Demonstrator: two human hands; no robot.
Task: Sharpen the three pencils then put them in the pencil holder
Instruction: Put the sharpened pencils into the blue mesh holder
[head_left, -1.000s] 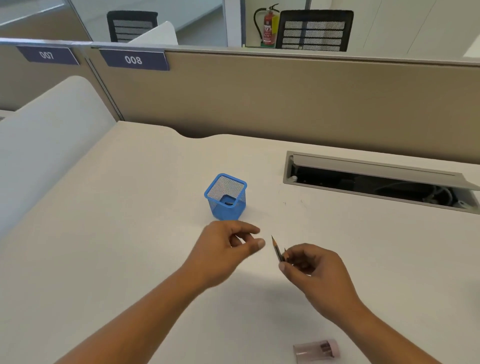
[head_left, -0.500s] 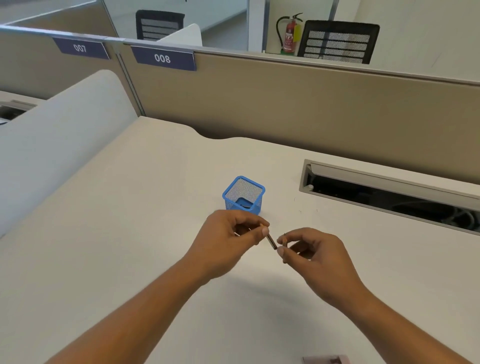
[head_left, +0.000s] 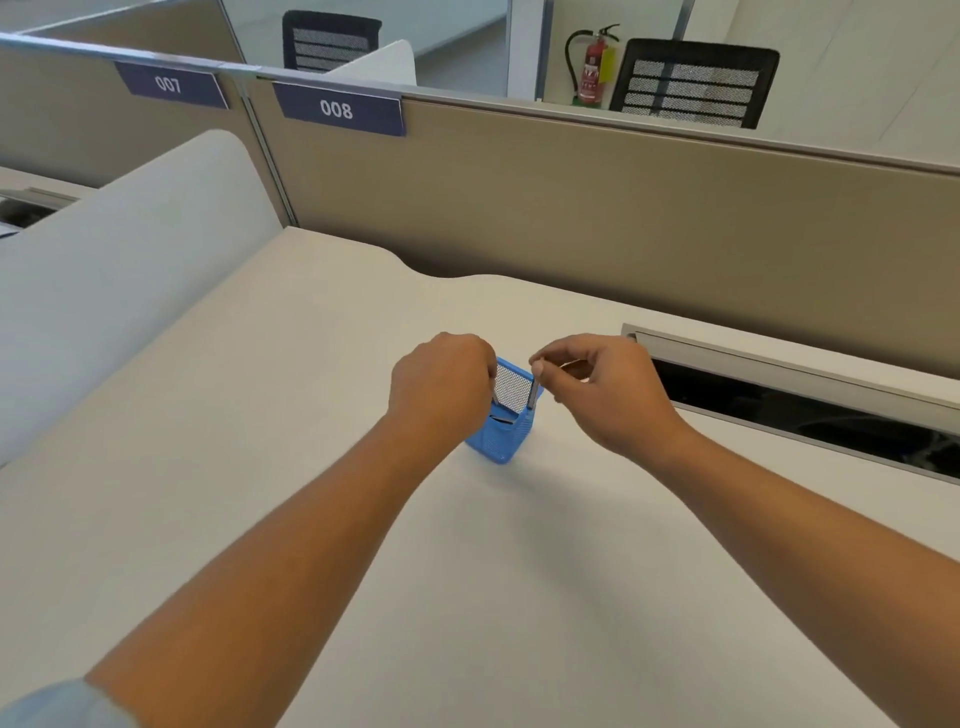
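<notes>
A blue mesh pencil holder (head_left: 500, 442) stands at the middle of the white desk (head_left: 311, 415). My right hand (head_left: 597, 389) pinches a dark pencil (head_left: 532, 397) upright, with its lower end inside the holder at the right rim. My left hand (head_left: 441, 384) is curled against the holder's left rim and seems to grip it; its fingertips are hidden. A dark shape lies at the bottom inside the holder. No other pencil or sharpener is in view.
An open cable tray slot (head_left: 779, 410) is sunk into the desk to the right of my hands. A beige partition (head_left: 571, 218) closes the far side. A white curved divider (head_left: 130, 270) borders the left edge.
Both hands moved forward from the desk's middle to the holder. The pencil went from slanted between both hands to upright in the holder. The pink case has left the view.
</notes>
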